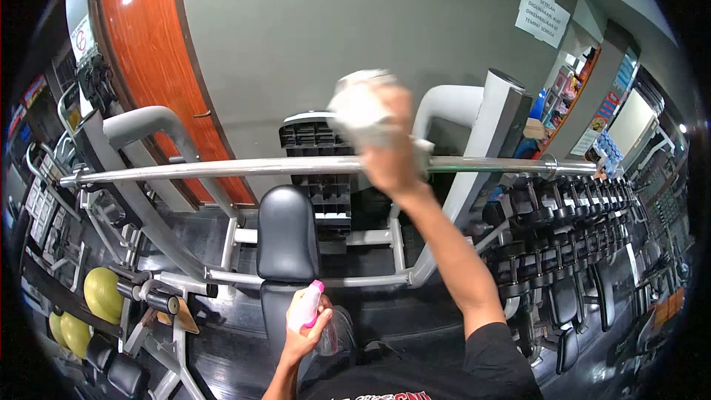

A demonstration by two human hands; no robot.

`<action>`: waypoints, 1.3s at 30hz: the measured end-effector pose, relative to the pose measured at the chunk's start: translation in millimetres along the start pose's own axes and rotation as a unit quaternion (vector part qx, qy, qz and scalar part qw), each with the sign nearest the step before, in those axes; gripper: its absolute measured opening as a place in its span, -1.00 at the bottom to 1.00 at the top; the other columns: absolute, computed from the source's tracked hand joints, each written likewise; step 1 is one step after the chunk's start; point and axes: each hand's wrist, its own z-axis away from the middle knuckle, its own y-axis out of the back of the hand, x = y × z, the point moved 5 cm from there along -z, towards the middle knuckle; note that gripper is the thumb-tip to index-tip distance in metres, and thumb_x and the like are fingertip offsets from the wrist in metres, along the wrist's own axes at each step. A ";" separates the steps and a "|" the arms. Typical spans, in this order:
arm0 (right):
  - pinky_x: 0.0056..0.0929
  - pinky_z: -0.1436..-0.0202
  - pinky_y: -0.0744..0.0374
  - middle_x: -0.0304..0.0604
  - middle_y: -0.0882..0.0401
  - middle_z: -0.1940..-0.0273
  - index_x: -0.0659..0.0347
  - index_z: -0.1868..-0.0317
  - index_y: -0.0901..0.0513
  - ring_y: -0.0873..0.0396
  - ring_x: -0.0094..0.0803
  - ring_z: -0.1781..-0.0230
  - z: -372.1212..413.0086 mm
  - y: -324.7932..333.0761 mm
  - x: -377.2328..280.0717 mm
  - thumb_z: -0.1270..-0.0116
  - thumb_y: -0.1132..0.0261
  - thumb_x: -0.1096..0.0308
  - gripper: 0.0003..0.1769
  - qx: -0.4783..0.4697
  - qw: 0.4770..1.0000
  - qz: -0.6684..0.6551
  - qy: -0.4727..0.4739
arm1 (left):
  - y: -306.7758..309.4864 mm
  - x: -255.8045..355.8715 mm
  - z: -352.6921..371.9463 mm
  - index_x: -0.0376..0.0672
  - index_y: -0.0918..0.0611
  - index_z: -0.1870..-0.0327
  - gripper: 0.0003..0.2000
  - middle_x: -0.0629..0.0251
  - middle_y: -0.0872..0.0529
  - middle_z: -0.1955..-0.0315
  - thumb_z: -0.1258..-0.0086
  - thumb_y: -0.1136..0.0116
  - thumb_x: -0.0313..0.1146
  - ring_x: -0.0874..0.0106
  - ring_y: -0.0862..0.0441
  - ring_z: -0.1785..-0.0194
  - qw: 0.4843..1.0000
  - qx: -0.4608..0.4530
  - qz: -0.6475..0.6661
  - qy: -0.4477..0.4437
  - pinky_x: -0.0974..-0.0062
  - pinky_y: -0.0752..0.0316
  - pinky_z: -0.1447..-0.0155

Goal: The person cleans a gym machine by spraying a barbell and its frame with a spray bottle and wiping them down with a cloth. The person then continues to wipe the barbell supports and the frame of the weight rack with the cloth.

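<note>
My left hand [298, 332] is wrapped round a small bottle [306, 310] with a bright pink cap and a pale body, held low in front of me over the bench. My right hand [392, 152], smeared by motion, grips a whitish cloth [361, 110] at the long metal barbell bar [274, 167]. Most of the cloth shows above the bar, and the hand overlaps the bar right of its middle. The bar lies across the grey uprights of a bench press rack [485, 122].
Below the bar is the black padded bench [289, 230]. Dumbbells line a rack [563, 200] on the right. Yellow-green exercise balls [104, 294] lie at lower left beside another machine. Behind the bar are a grey wall [296, 37] and an orange wooden door [148, 44].
</note>
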 end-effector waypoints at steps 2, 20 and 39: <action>-0.18 -0.13 -0.50 0.20 -0.53 0.01 0.29 -0.15 -0.45 -0.53 0.04 -0.04 27.7 -78.5 7.1 -0.02 -0.17 0.48 -0.43 -0.263 0.954 -0.036 -0.140 | 0.2 -0.4 -1.2 -0.29 -0.46 0.03 -0.70 0.34 -0.55 0.32 -0.23 -0.22 -0.63 0.58 -0.51 0.25 1.000 0.004 0.006 0.006 0.60 -0.46 0.10; -0.26 -0.10 -0.47 0.03 -0.64 0.05 0.12 -0.18 -0.47 -0.57 -0.11 0.03 28.3 -5.5 64.8 -0.46 -0.05 -0.04 -0.51 -0.567 0.764 -0.050 -0.303 | 15.4 -19.1 -7.8 -0.33 -0.49 -0.03 -0.65 0.33 -0.57 0.30 -0.21 -0.25 -0.61 0.56 -0.52 0.25 0.999 0.021 -0.035 -0.013 0.59 -0.47 0.09; -0.26 -0.06 -0.52 -0.04 -0.62 0.10 0.11 0.04 -0.55 -0.58 -0.04 0.00 46.1 140.8 79.8 0.04 -0.15 0.71 -0.50 -0.345 0.866 0.200 -0.303 | -11.5 -10.6 -12.2 -0.29 -0.47 0.03 -0.69 0.36 -0.58 0.32 -0.23 -0.25 -0.61 0.62 -0.48 0.26 0.999 -0.037 -0.020 0.010 0.62 -0.44 0.09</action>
